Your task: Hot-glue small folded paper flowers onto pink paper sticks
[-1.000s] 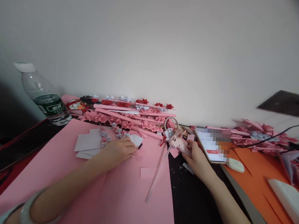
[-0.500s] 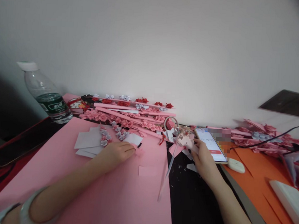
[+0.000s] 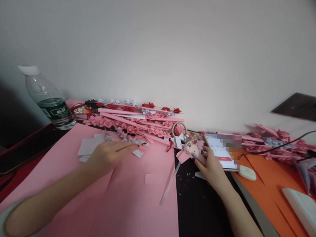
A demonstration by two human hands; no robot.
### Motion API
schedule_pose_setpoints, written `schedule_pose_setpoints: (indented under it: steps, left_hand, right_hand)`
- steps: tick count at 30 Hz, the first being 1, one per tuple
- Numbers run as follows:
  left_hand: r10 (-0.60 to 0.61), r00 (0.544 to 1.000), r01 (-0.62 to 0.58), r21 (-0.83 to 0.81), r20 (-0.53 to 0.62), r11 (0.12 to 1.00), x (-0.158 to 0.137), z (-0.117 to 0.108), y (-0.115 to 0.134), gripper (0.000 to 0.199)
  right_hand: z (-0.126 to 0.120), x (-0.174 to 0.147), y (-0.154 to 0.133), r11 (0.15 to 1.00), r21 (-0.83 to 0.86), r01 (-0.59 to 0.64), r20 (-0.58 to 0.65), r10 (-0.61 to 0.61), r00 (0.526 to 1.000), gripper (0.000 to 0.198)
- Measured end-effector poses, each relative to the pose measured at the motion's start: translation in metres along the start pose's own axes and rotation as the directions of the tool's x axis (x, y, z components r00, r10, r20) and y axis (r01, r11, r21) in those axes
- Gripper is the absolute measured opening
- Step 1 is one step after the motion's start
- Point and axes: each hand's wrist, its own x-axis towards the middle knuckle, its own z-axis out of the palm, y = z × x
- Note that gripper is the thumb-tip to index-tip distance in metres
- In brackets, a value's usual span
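Note:
My left hand [image 3: 103, 158] hovers over the pink sheet [image 3: 135, 210], knuckles up and fingers drawn together. Its fingertips are by a white paper piece [image 3: 138, 153] and small paper flowers [image 3: 123, 134]; what they pinch, if anything, is hidden. White paper sheets [image 3: 87, 146] lie partly behind this hand. In my right hand [image 3: 211, 167] is the handle of a small pale pink hot glue gun [image 3: 191, 147]. A long clear glue stick [image 3: 171, 184] sticks out of its back toward me. A small pink paper square [image 3: 149, 178] lies between the hands.
Paper roses and rolled pink stems [image 3: 136, 122] are heaped along the wall. A lit phone [image 3: 220, 151] stands right of the gun, with a white mouse [image 3: 247, 172] beside it. At left are a water bottle [image 3: 54, 106] and a dark phone [image 3: 17, 152]. Orange sheets [image 3: 267, 184] lie right.
My left hand has moved left and up, its fingers straighter. The pink bit at its fingertips no longer shows. My right hand and the glue gun have shifted slightly left.

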Motion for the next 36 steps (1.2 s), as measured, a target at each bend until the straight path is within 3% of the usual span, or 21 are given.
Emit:
schedule_pose_setpoints:
  steps: [4, 10, 15, 19, 22, 25, 28, 29, 30, 31, 32, 33, 36]
  left_hand:
    - [-0.103, 0.994, 0.097, 0.105, 0.046, 0.990, -0.002, -0.006, -0.035, 0.037]
    - [-0.343, 0.919, 0.282, 0.282, 0.194, 0.917, 0.000, -0.007, -0.078, 0.031]
    - [-0.468, 0.831, 0.353, 0.364, 0.302, 0.862, 0.012, -0.006, -0.088, 0.033]
    - [-0.449, 0.780, 0.326, 0.331, 0.436, 0.886, 0.016, -0.002, -0.092, 0.039]
    - [-0.406, 0.759, 0.303, 0.276, 0.509, 0.912, 0.015, -0.007, -0.096, 0.043]
    - [-0.396, 0.739, 0.323, 0.230, 0.545, 0.918, 0.015, -0.024, -0.098, 0.040]
    - [-0.514, 0.717, 0.464, 0.228, 0.470, 0.856, 0.014, -0.044, -0.099, 0.031]
    - [-0.566, 0.694, 0.514, 0.245, 0.445, 0.822, 0.012, -0.049, -0.099, 0.029]
    - [-0.642, 0.629, 0.586, 0.276, 0.437, 0.762, 0.010, -0.053, -0.099, 0.028]
    - [-0.717, 0.538, 0.654, 0.317, 0.444, 0.687, 0.007, -0.055, -0.099, 0.027]
    - [-0.780, 0.412, 0.710, 0.371, 0.470, 0.599, 0.003, -0.055, -0.099, 0.030]
    - [-0.811, 0.325, 0.733, 0.411, 0.487, 0.541, -0.002, -0.055, -0.098, 0.038]
    - [-0.821, 0.199, 0.755, 0.450, 0.535, 0.477, -0.015, -0.048, -0.090, 0.064]
  right_hand:
    - [-0.001, 0.000, -0.001, 1.000, 0.008, -0.006, 0.007, 0.006, 1.000, 0.061]
    - [-0.002, 0.000, -0.002, 1.000, 0.015, 0.007, 0.005, -0.007, 1.000, 0.063]
    - [-0.004, 0.000, -0.004, 1.000, -0.008, 0.014, 0.018, -0.014, 1.000, 0.062]
    - [-0.004, -0.002, -0.002, 1.000, -0.010, 0.014, -0.005, -0.014, 1.000, 0.064]
    - [-0.009, -0.004, -0.004, 0.998, -0.030, 0.059, -0.132, -0.063, 0.989, 0.057]
    - [-0.020, -0.008, -0.021, 0.990, -0.037, 0.139, -0.310, -0.144, 0.940, 0.038]
    - [-0.032, -0.012, -0.056, 0.975, 0.027, 0.222, -0.295, -0.205, 0.933, 0.025]
    - [-0.034, -0.012, -0.071, 0.969, 0.085, 0.233, -0.218, -0.210, 0.953, 0.022]
    - [-0.034, -0.012, -0.086, 0.959, 0.137, 0.246, -0.104, -0.233, 0.967, 0.021]
    - [-0.034, -0.011, -0.101, 0.949, 0.161, 0.270, 0.040, -0.280, 0.959, 0.020]
    - [-0.031, -0.009, -0.116, 0.943, 0.158, 0.294, 0.160, -0.318, 0.935, 0.020]
    - [-0.027, -0.006, -0.130, 0.948, 0.121, 0.293, 0.242, -0.314, 0.918, 0.021]
    - [-0.006, 0.004, -0.165, 0.957, -0.032, 0.288, 0.356, -0.258, 0.898, 0.031]
